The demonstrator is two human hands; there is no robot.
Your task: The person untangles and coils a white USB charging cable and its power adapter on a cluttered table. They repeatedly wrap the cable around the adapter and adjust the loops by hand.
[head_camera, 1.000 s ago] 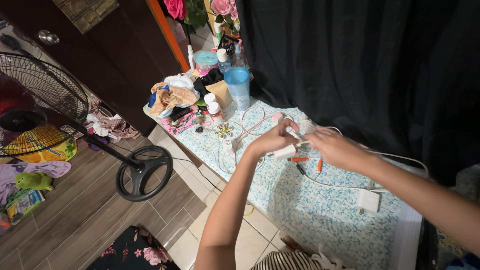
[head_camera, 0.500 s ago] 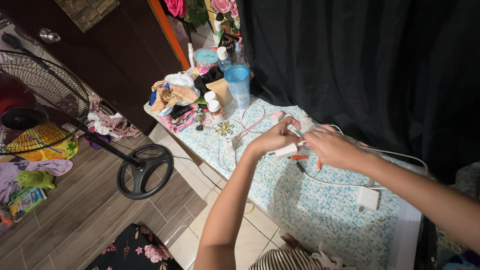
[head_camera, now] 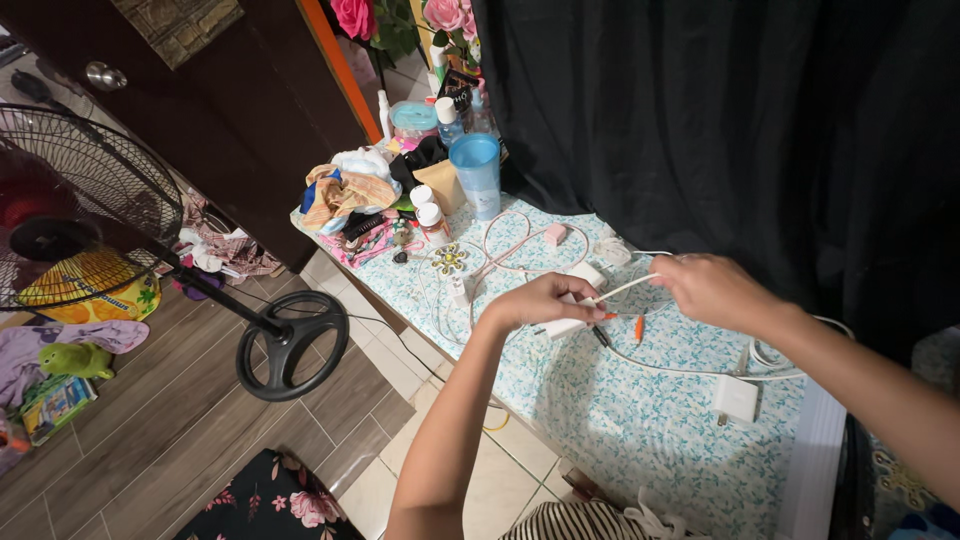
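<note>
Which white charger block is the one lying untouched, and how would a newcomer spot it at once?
Start at the floral-patterned table in front of the black curtain. Follow it toward its near right end, past both hands, to the square white charger block lying flat by itself. Unlike the white adapter in the left hand, nothing grips it.

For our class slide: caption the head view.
Left hand grips a white charger; right hand pulls its white cable taut.

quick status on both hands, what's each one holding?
Left hand: closed on a white charger.
Right hand: closed on the white cable that runs to the charger.
</note>
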